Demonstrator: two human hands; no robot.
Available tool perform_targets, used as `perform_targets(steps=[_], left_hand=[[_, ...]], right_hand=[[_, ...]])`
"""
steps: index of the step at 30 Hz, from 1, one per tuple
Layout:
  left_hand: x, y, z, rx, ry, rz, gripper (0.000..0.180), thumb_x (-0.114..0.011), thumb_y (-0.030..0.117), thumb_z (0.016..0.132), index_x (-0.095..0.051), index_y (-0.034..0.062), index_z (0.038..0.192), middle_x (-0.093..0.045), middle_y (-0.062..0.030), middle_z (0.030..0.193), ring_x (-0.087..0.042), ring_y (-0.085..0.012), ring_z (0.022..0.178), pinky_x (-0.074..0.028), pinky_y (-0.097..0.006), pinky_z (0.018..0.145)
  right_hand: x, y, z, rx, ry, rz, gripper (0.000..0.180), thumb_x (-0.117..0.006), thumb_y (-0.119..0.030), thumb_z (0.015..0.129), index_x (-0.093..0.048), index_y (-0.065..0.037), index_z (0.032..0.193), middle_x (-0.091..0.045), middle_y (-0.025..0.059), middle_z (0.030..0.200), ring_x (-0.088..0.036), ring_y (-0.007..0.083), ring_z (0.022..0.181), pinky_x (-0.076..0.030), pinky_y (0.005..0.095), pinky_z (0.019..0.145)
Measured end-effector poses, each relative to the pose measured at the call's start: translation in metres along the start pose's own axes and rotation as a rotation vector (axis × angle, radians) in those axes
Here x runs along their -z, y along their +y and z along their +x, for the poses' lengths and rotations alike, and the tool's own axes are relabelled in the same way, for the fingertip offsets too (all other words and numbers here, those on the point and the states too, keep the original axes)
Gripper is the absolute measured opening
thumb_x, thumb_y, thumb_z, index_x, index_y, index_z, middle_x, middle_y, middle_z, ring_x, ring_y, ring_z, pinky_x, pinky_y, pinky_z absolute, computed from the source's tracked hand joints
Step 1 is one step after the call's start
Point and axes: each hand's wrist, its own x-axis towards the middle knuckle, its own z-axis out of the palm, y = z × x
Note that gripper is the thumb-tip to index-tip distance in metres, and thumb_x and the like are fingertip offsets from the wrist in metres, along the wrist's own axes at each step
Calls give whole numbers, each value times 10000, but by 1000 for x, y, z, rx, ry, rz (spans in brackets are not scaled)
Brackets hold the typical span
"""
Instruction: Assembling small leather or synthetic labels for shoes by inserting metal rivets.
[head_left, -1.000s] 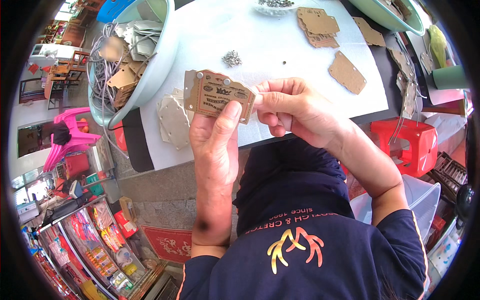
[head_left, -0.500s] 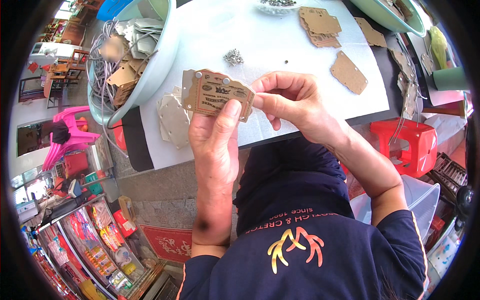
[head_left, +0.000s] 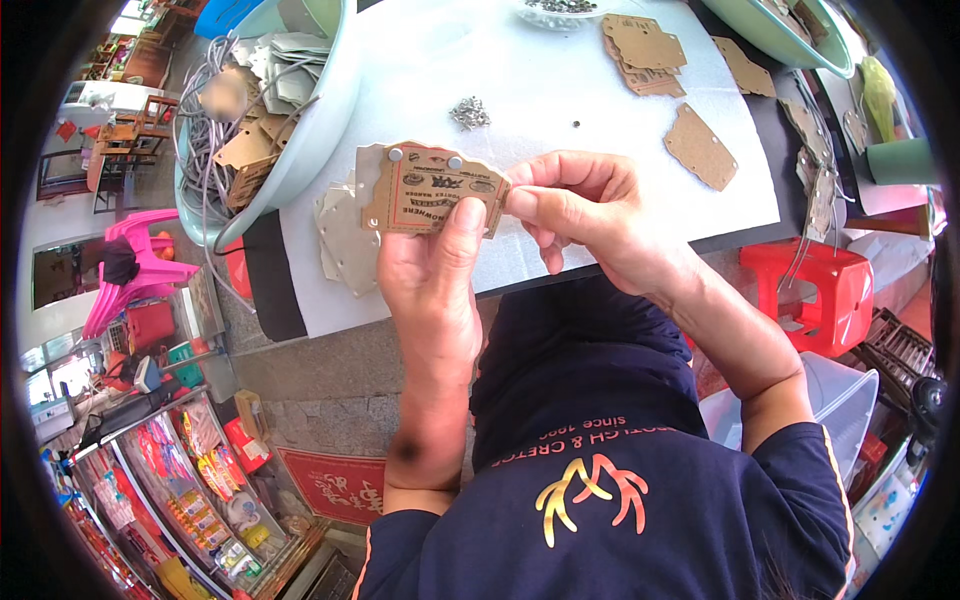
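Two hands hold one small brown cardboard tag with red print (head_left: 432,190), up in the air, over the near edge of the white table (head_left: 520,60). The left hand (head_left: 432,290) grips it from below, thumb pressed on the front. The right hand (head_left: 585,215) pinches its right end with thumb and finger. More plain brown cardboard tags (head_left: 640,50) lie on the table, near a little pile of shiny metal bits (head_left: 469,113).

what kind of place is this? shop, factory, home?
Probably a small hand-assembly bench in or beside a shop: a white-covered table strewn with brown card tags, a basin of tags and cords, and packaged goods on shelves below.
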Motion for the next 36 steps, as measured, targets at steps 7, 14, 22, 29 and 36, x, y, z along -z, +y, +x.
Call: perform_targets(steps=[7, 14, 22, 29, 36], left_hand=[[-3, -5, -2, -125, 25, 73, 417, -557, 25, 946, -447, -27, 1345, -563, -76, 1205, -527, -145, 1102, -403, -333, 984], [-5, -8, -2, -147, 42, 37, 410, -559, 23, 947, -456, -16, 1342, -574, -76, 1192, -541, -144, 1086, -410, -326, 979], [-2, -10, -2, -154, 32, 37, 399, -560, 22, 950, -463, -13, 1336, -577, -73, 1185, -540, -144, 1089, -407, -326, 984], [0, -11, -1, -26, 74, 57, 362, -570, 52, 955, -494, -12, 1303, -597, -83, 1166, -571, -148, 1048, -463, -328, 920], [-5, -5, -3, 86, 92, 24, 257, -592, 39, 940, -574, -30, 1187, -642, -89, 1059, -621, -141, 940, -532, -309, 808]], right_hand=[[-5, 6, 0, 33, 29, 35, 185, -667, -127, 917, -665, 16, 1034, -624, 17, 785, -584, 64, 668, -523, 230, 562], [-2, 13, 3, 92, 23, -29, 184, -663, -124, 922, -652, 17, 1040, -634, 34, 857, -595, 75, 688, -529, 232, 580], [-3, 13, 6, 143, -72, -99, 210, -602, -146, 966, -626, 30, 1078, -623, 34, 914, -581, 67, 723, -530, 224, 626], [-2, 6, 2, 83, -40, -176, 229, -574, -176, 986, -623, 24, 1086, -619, 15, 879, -574, 56, 738, -517, 218, 618], [-4, 15, -5, 134, 143, -278, 205, -619, -178, 953, -630, 18, 1014, -650, 17, 813, -566, 47, 677, -500, 210, 612]])
